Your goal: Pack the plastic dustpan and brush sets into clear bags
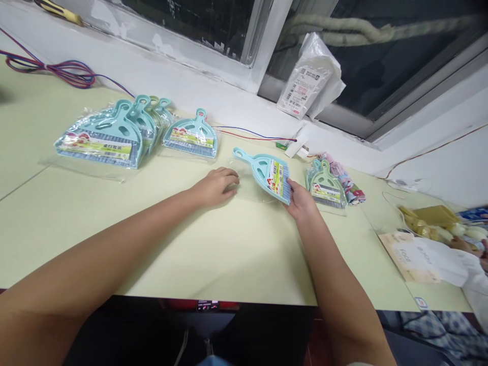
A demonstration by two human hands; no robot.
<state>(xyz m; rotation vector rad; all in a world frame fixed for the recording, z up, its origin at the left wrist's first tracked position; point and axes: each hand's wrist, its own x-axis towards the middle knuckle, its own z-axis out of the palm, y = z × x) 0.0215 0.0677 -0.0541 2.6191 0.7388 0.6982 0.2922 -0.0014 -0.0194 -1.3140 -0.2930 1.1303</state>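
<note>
While the fingers of the right hand gripped the blue dustpan set at the table, the left hand curled loosely open beside it; packaged sets flanked it, wires behind.

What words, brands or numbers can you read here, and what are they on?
"桌扫套装": label on the far-left light-blue plastic dustpan.
"Face" or "Foce": beige paper packet at right.
Too small or blurred: labels on the held light-blue dustpan and other dustpans, white plastic-wrapped packet, small lit screen, square sticker.
</note>
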